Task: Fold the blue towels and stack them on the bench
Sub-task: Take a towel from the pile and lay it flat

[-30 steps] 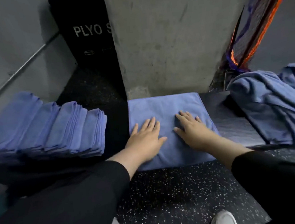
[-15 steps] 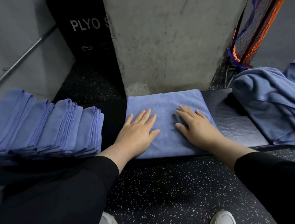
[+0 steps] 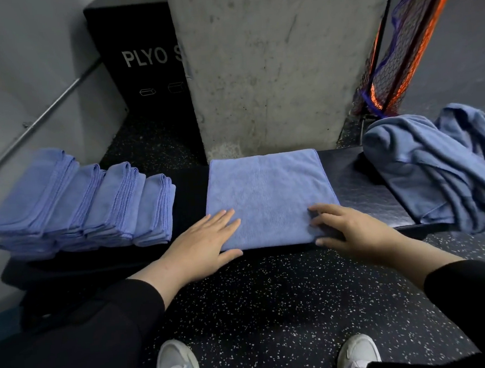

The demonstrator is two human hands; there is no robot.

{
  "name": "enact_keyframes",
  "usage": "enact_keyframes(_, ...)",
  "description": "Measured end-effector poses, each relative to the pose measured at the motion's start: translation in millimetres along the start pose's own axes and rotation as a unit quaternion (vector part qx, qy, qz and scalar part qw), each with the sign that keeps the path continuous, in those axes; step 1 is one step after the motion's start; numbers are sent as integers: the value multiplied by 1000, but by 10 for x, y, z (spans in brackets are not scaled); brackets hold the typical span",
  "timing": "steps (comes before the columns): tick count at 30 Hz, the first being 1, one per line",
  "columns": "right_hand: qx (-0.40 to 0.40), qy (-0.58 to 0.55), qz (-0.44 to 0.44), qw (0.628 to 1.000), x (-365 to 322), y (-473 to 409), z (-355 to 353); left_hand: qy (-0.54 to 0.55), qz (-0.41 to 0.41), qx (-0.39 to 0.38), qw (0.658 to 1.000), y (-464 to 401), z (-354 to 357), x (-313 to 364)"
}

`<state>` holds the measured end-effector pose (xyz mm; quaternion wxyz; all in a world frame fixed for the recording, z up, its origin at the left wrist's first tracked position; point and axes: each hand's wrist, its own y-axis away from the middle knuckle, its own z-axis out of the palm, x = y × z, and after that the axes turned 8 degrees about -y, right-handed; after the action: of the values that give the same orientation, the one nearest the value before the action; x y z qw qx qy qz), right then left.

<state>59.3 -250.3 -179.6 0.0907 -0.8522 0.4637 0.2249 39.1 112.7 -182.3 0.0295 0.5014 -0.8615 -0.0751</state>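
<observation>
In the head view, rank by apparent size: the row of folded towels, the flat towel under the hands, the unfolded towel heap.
1. row of folded towels
2. unfolded towel heap, partly cut off, so nearly tied
3. flat towel

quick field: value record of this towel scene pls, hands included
towel in work: folded towel, flat on the bench, centre
left hand: flat on the towel's near left corner
right hand: fingers on the towel's near right corner
done: folded stack, left end of bench
to do: unfolded pile, right end
behind: concrete pillar
</observation>
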Motion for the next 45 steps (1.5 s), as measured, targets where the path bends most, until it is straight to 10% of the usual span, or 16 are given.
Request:
enact_keyframes(17,90,-37,129,987,-131,216,-274,140,-117,70,981,287,-302,32)
enact_keyframes(29,195,-268,155,931,-319,169,-517,447,-204,58,869,263,-537,-115)
enact_keyframes(45,206,-96,275,934,67,-662,-369,190,-297,108,929,-666,-402,-359)
